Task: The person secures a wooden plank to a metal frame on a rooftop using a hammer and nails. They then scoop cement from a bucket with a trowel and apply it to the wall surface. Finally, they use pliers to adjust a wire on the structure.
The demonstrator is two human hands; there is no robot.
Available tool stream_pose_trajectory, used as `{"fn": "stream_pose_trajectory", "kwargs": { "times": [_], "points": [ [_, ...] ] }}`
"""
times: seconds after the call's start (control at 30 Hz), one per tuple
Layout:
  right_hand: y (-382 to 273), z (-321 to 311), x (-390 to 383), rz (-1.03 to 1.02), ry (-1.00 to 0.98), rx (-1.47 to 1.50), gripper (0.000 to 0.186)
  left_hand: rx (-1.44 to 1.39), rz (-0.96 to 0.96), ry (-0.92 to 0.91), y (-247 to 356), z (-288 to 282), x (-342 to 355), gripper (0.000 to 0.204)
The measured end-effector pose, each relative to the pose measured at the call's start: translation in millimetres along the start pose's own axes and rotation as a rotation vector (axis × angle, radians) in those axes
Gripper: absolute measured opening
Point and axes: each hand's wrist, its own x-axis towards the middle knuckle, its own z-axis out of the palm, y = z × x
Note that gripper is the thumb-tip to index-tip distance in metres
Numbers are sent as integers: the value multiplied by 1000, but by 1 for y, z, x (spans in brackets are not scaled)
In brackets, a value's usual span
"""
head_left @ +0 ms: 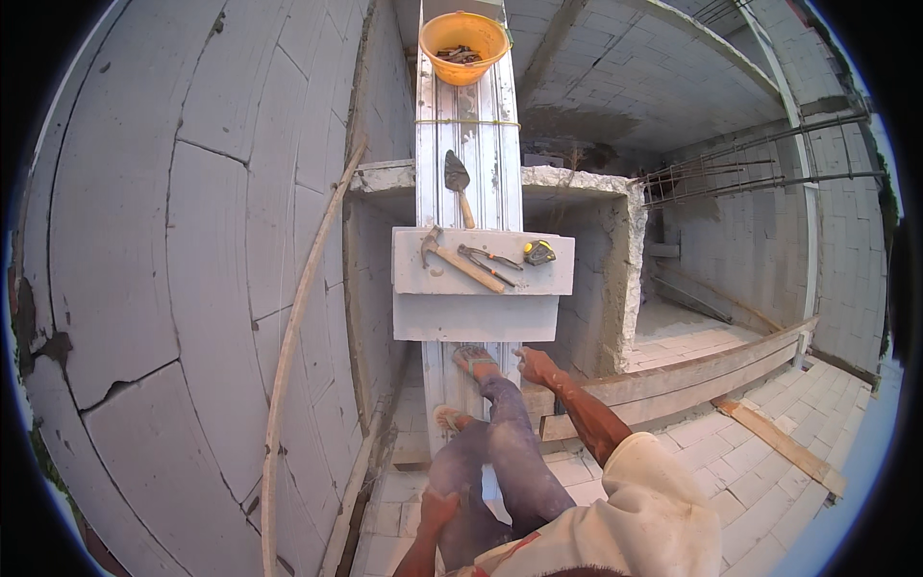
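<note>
My left hand [439,507] lies on my thigh, its fingers stretched over the trouser leg, with no object seen in it. Beyond my right foot, my right hand [538,367] hangs in front of a stack of pale blocks. One finger points left and the hand looks empty. On the upper block [413,274] are a claw hammer [466,262], pincers [490,262] with dark handles, and a yellow and black tape measure [538,252]. The lower block [476,319] shows under its near edge. A trowel [458,181] with a wooden handle lies just past the blocks.
I stand in sandals on a narrow metal plank walkway [468,135] above a lower floor. An orange bucket [463,38] with small dark pieces stands at its far end. A block wall [212,250] and a long pole [298,317] flank the left; rebar [760,163] and boards [692,380] the right.
</note>
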Motion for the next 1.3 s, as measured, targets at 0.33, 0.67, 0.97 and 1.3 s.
{"fn": "stream_pose_trajectory", "kwargs": {
  "times": [0.33, 0.67, 0.97, 1.3],
  "points": [
    [70, 69, -305, 294, -303, -243, 42, -148, 120, 298, 15, -38, -27, 58],
    [38, 21, -255, 9, -75, -34, 51, -249, 212, 337, 15, -101, -60, 39],
    [-94, -113, -229, 155, -131, 1143, 63, -245, 197, 624, 56, -164, -25, 33],
    [-226, -269, -53, 211, 192, 236, 108, -402, 163, 522, 229, -288, 65, 29]
  ]
}}
